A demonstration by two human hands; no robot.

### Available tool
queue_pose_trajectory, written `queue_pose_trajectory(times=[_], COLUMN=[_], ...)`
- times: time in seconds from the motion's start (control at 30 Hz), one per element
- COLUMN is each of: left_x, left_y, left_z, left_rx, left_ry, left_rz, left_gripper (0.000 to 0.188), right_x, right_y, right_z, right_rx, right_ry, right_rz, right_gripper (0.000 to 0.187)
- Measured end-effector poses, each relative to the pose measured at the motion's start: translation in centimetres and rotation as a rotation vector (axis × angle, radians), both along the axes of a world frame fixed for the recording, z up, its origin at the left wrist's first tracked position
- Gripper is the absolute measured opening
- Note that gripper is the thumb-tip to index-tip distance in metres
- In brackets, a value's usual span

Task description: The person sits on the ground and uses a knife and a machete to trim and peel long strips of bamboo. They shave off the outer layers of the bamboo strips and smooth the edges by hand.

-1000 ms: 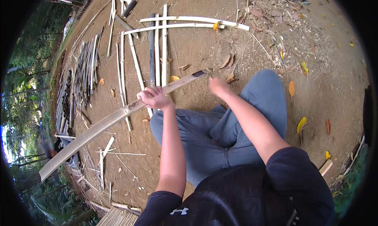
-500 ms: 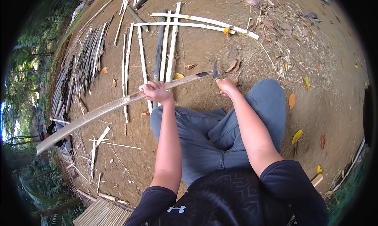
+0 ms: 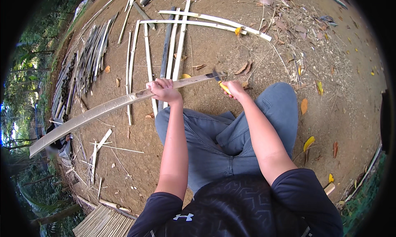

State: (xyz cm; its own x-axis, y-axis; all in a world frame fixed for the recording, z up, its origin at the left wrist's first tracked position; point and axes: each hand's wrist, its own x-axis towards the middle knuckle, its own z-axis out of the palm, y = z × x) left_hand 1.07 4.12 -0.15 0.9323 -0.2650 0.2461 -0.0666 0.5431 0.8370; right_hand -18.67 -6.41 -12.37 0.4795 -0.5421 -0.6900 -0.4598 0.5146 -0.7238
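My left hand (image 3: 165, 91) is wrapped around a long split bamboo strip (image 3: 95, 115), which slants from the far left up toward the middle. Past that hand, the strip's right end reaches my other hand's tool. In my right hand (image 3: 235, 89) is a knife (image 3: 222, 84) with a yellow handle and a short dark blade. The blade lies across the strip close to its right end and appears to touch it. Both forearms come up over my crossed legs in grey trousers.
Pale bamboo strips (image 3: 181, 43) lie upright and crosswise on the dirt ahead. Far left is a pile of thin dark poles (image 3: 93, 51). Small offcuts (image 3: 99, 152) are scattered at left, near a slatted bamboo mat (image 3: 105, 222). Dry leaves (image 3: 244, 68) dot the ground.
The knife has shifted left, its blade moving from just past the strip's end onto the strip. The strip has slid slightly left in my left hand's grip.
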Motion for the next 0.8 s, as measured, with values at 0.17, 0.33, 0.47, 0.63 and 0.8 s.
queue_pose_trajectory(times=[0.17, 0.33, 0.47, 0.63, 0.8], left_x=[-0.7, -0.8, -0.8, 0.0, -0.3], left_y=[-0.7, -0.3, -0.4, 0.0, -0.5], left_z=[0.7, 0.7, 0.5, -0.7, 0.1], left_rx=[0.002, -0.01, -0.009, -0.009, -0.001], left_ry=[0.007, 0.001, 0.008, 0.026, 0.015], left_rz=[-0.015, 0.021, 0.026, -0.001, 0.008], left_gripper=[0.021, 0.021, 0.023, 0.026, 0.028], right_x=[-0.1, 0.4, -0.1, 0.0, -0.2], right_y=[-0.4, 0.9, 1.3, 1.0, 1.2], right_z=[-0.5, 1.6, 1.7, 0.5, -1.0], right_rx=[-0.016, -0.098, -0.183, -0.224, -0.264], right_ry=[0.116, -0.038, -0.026, 0.062, 0.107], right_rz=[-0.135, -0.009, 0.033, 0.023, -0.021], right_gripper=[0.035, 0.036, 0.038, 0.039, 0.043])
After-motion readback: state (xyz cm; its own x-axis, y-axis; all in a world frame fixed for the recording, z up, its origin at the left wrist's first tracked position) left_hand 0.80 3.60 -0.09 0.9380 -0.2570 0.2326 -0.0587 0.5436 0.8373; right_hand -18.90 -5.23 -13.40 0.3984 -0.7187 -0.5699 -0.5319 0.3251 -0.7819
